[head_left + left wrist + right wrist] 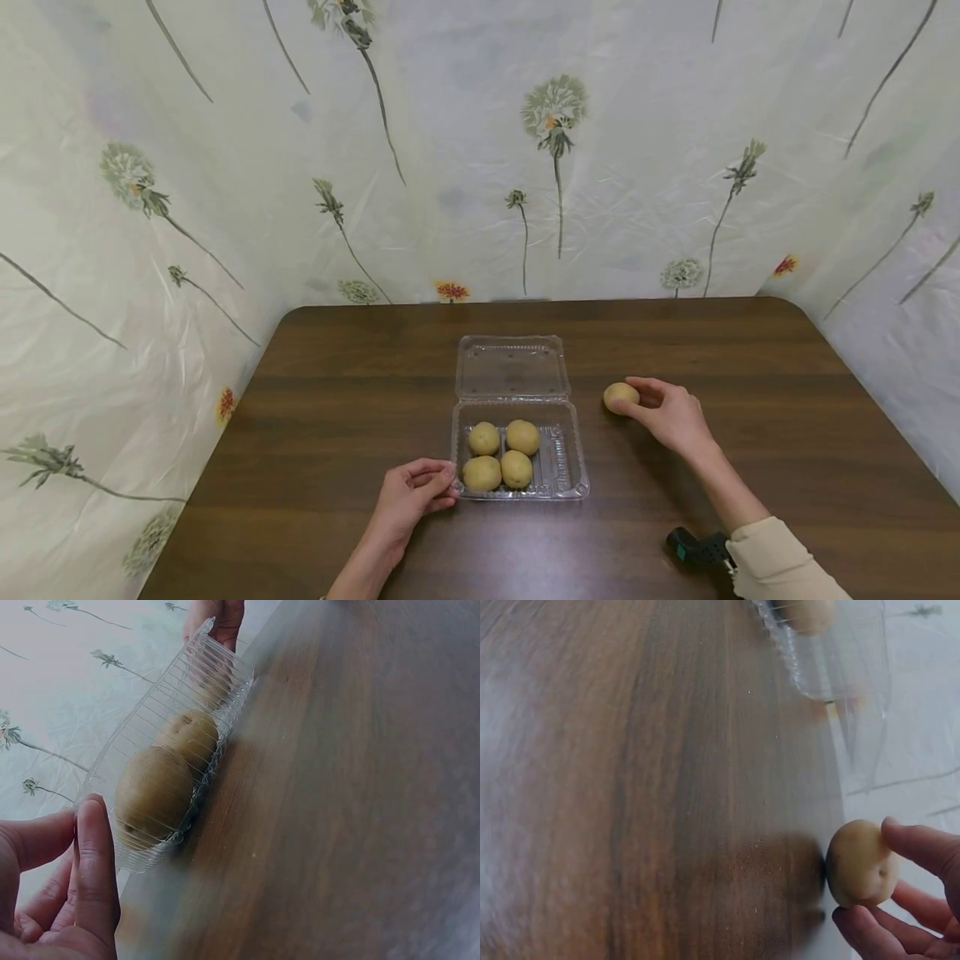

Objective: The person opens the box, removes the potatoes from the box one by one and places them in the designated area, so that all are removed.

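A clear plastic clamshell container (557, 460) lies on the table with its lid (512, 372) folded back away from me. Several potatoes (482, 473) sit in its base, grouped toward the left side; the right part of the base holds none. My left hand (412, 497) pinches the container's near left corner, and in the left wrist view the thumb and index finger (95, 847) meet at its edge. To the right of the container, my right hand (673, 418) grips a single potato (861, 864) between thumb and fingers, at or just above the tabletop.
The dark wooden table (360, 392) ends at a wall covering (450, 167) printed with dandelions, behind and on both sides. A black device with a green patch (696, 550) is by the right sleeve (780, 557), close to the table's near side.
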Tool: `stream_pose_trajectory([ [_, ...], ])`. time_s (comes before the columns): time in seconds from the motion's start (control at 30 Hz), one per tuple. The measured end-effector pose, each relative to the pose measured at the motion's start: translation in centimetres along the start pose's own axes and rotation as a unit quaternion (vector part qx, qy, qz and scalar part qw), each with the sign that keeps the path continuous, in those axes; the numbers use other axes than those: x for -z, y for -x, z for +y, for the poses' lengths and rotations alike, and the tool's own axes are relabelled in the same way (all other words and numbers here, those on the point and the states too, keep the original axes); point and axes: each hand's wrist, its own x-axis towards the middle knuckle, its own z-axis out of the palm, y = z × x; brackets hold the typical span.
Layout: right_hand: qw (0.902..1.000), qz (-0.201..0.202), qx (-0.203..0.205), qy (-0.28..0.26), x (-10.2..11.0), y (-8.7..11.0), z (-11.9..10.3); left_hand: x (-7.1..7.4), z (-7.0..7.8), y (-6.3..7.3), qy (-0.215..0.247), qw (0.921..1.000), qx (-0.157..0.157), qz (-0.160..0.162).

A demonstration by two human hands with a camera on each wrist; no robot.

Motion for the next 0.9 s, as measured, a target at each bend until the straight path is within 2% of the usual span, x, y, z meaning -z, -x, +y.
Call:
stream_pose_trajectory([
  [0.9,0.9995,-0.024,-0.017,-0.009,0.58,0.88,0.35,-0.06,0.47,0.12,-0.008,0.9999,0.006,-0.009],
])
